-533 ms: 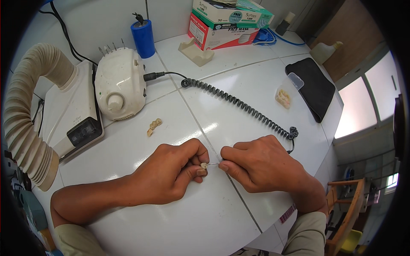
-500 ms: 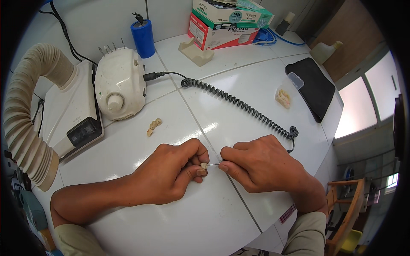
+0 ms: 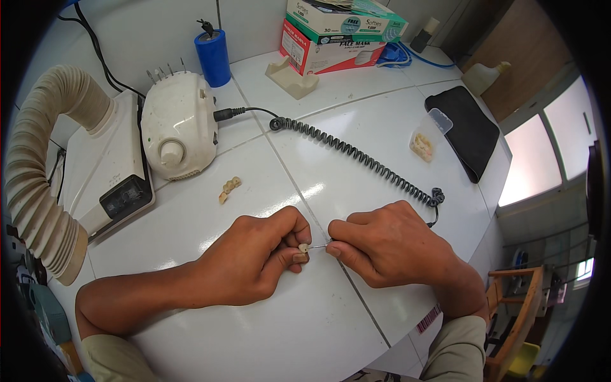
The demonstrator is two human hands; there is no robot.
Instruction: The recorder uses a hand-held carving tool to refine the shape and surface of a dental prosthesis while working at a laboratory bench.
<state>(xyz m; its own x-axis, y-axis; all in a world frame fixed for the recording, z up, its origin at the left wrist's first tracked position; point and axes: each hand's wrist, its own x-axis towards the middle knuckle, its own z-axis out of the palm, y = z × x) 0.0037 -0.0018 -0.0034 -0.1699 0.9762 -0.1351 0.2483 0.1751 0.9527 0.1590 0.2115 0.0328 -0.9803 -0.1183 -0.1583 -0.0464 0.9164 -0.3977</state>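
Note:
Between the thumb and fingers of my left hand (image 3: 254, 261) is a small cream-coloured dental crown (image 3: 303, 248). My right hand (image 3: 398, 248) is closed around a rotary handpiece, whose body is mostly hidden by the fingers. Its thin metal bur (image 3: 319, 246) points left and meets the crown, or very nearly so. A coiled black cord (image 3: 356, 153) runs from the white control unit (image 3: 181, 127) to behind my right hand. On the table beyond my left hand lies a yellowish, tooth-shaped dental piece (image 3: 230, 188).
At left stands a white machine (image 3: 95, 165) with a ribbed hose (image 3: 38, 184). Behind are a blue cylinder (image 3: 213, 58), a beige cradle (image 3: 291, 77) and stacked mask boxes (image 3: 334, 48). A clear box of tooth-coloured pieces (image 3: 422, 146) sits near a black pouch (image 3: 468, 127) at right.

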